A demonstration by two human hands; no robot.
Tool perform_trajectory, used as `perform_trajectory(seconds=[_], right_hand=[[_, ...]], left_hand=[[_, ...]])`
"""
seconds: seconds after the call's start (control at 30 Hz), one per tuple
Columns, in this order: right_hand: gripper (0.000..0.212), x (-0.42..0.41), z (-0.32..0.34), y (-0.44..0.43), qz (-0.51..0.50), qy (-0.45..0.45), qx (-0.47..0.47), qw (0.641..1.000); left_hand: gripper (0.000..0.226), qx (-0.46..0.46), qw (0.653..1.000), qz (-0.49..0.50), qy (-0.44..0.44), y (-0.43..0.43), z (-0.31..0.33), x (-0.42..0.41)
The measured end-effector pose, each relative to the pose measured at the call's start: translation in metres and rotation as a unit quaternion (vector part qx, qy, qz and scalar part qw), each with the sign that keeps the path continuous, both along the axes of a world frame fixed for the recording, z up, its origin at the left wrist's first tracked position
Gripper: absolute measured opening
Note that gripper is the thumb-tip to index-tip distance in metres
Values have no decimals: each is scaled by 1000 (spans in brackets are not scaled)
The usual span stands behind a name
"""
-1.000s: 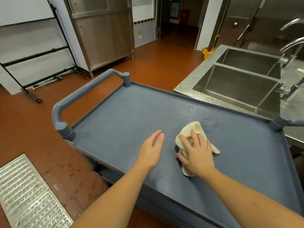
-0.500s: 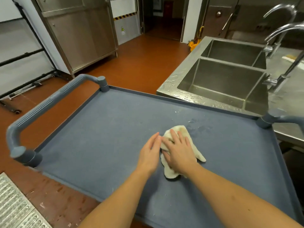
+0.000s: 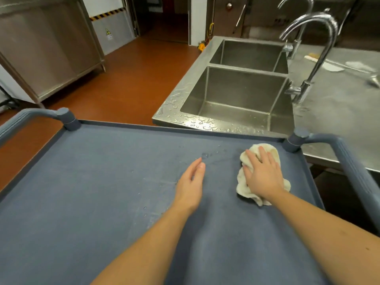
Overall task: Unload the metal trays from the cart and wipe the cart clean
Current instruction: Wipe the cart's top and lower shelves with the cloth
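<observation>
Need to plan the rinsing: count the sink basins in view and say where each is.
2. The near basin sits just beyond the far rim of the cart; the far basin lies directly behind it, past the divider. More could lie off frame.

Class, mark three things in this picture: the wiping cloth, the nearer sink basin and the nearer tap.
cloth [image 3: 241,186]: head view, its bunched lower-left fold.
nearer sink basin [image 3: 236,87]: head view, its far inner wall.
nearer tap [image 3: 316,64]: head view, midway down its sloping pipe.

A red-brown floor [image 3: 133,79] is seen at left; a steel cabinet [image 3: 47,48] is placed far left, and a wet double sink [image 3: 176,103] far right.
</observation>
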State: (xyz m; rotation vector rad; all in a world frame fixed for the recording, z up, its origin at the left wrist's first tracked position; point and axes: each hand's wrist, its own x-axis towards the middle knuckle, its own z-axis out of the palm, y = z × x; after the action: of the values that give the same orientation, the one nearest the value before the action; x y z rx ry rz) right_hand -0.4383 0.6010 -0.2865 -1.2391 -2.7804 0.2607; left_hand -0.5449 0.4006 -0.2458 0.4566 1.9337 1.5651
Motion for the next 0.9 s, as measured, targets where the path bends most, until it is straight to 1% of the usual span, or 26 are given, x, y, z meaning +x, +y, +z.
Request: perform_trajectory(seconds=[0.17, 0.3, 0.4, 0.5, 0.57, 0.7, 0.8, 0.9], right_hand=[[47, -16, 4, -23, -4, 37, -18, 999], [40, -45, 6, -52, 57, 57, -36, 996], [30, -73, 6, -74, 101, 61, -15, 993], [42, -103, 3, -91, 107, 66, -20, 992], [45, -126, 1, -106, 126, 71, -28, 989], [53, -171, -3, -150, 222, 52, -48, 972], [53, -183, -7, -161, 282, 19, -14, 959], [52, -176, -5, -137, 261, 46, 0, 964]], left_hand=[[41, 11, 1000, -21, -11, -11, -4, -8], [40, 7, 1000, -8, -7, -34, -5, -25], [42, -6, 1000, 8, 1, -55, -5, -41], [42, -11, 1000, 28, 7, -74, -7, -57], [41, -13, 999, 40, 9, -81, -10, -66], [39, -8, 998, 58, 34, -83, -14, -77], [41, 2, 996, 76, 50, -78, -16, -83], [37, -3, 995, 76, 63, -66, -15, -83]])
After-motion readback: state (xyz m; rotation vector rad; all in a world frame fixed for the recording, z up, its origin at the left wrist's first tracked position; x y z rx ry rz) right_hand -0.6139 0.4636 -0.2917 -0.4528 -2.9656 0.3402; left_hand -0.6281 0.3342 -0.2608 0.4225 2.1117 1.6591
